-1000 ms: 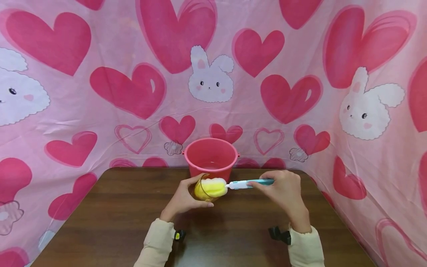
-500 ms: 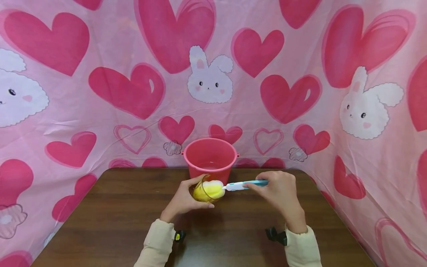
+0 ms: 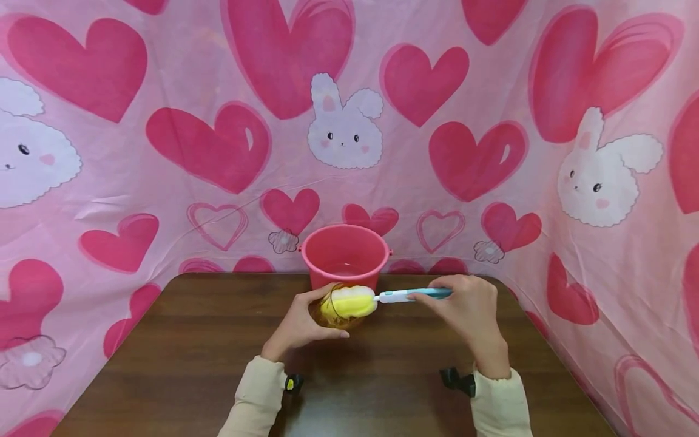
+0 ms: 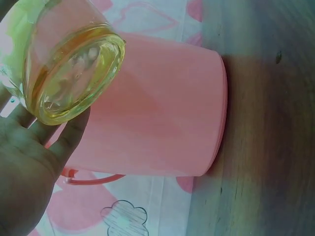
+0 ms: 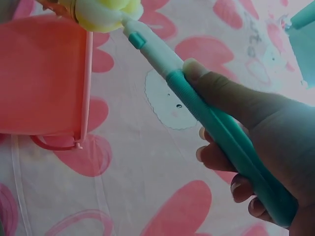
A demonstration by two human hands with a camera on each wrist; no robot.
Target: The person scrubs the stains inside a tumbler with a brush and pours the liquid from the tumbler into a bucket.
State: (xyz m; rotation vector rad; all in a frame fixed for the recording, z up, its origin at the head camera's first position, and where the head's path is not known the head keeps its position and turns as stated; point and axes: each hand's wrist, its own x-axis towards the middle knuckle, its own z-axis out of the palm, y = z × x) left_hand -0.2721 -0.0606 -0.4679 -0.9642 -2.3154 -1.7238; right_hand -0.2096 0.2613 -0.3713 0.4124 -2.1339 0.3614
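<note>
My left hand (image 3: 300, 321) grips an amber glass cup (image 4: 76, 73), tilted with its mouth toward the right. A sponge brush with a yellow and white head (image 3: 349, 301) sits partly inside the cup, part of the head showing outside the rim. My right hand (image 3: 466, 306) holds the brush by its teal and white handle (image 5: 216, 123), thumb along the top and fingers curled underneath. Both hands are raised over the table, in front of a pink bucket (image 3: 345, 250). In the left wrist view the cup's thick base faces the camera, while the sponge is seen only dimly through the glass.
The bucket stands upright at the table's back edge, with a little liquid seemingly at its bottom. Its handle (image 4: 96, 180) hangs at the side. A brown wooden table (image 3: 218, 364) lies below. Pink heart-and-rabbit cloth (image 3: 218, 158) encloses the back and sides.
The right hand first moved left, pushing the sponge deeper into the cup, then back right, drawing it partway out. The left hand and cup stayed nearly in place.
</note>
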